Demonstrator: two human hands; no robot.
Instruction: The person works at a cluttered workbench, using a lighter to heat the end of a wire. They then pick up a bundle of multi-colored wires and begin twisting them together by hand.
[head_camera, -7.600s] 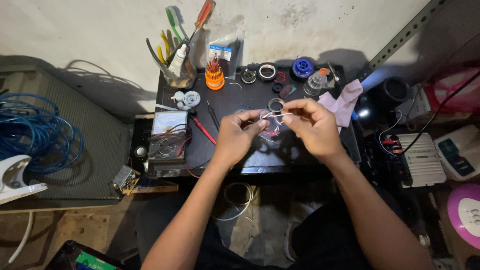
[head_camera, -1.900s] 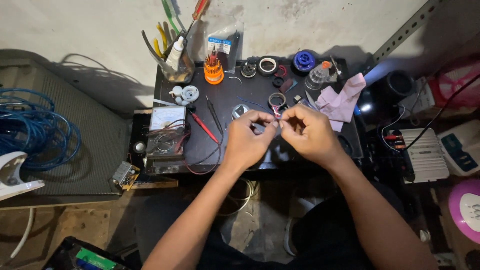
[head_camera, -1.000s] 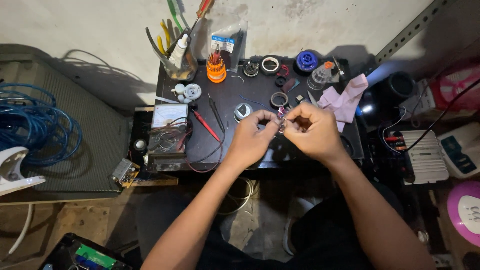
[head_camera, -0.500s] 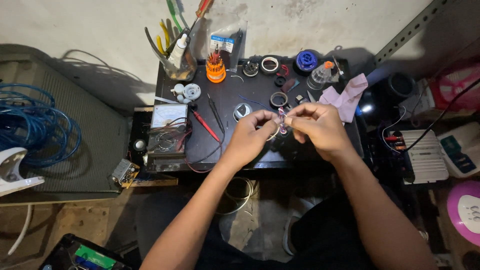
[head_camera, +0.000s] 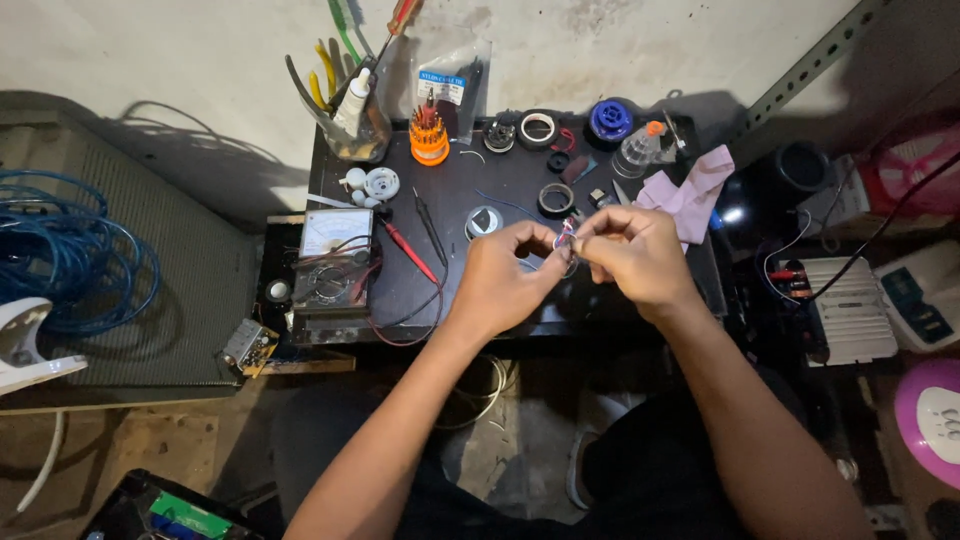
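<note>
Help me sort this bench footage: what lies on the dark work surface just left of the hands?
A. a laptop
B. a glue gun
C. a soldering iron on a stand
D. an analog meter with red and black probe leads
D: the analog meter with its pale dial sits at the left end of the dark work surface, its red probe lying beside the left hand.

Both hands meet above the dark work table (head_camera: 470, 190). The left hand (head_camera: 500, 275) and right hand (head_camera: 635, 255) pinch a small component with thin wires (head_camera: 566, 236) between the fingertips. An analogue multimeter (head_camera: 333, 262) sits at the table's left, its red probe (head_camera: 405, 250) beside it. An orange screwdriver set (head_camera: 429, 135) stands at the rear; a pink cloth (head_camera: 690, 192) lies to the right.
</note>
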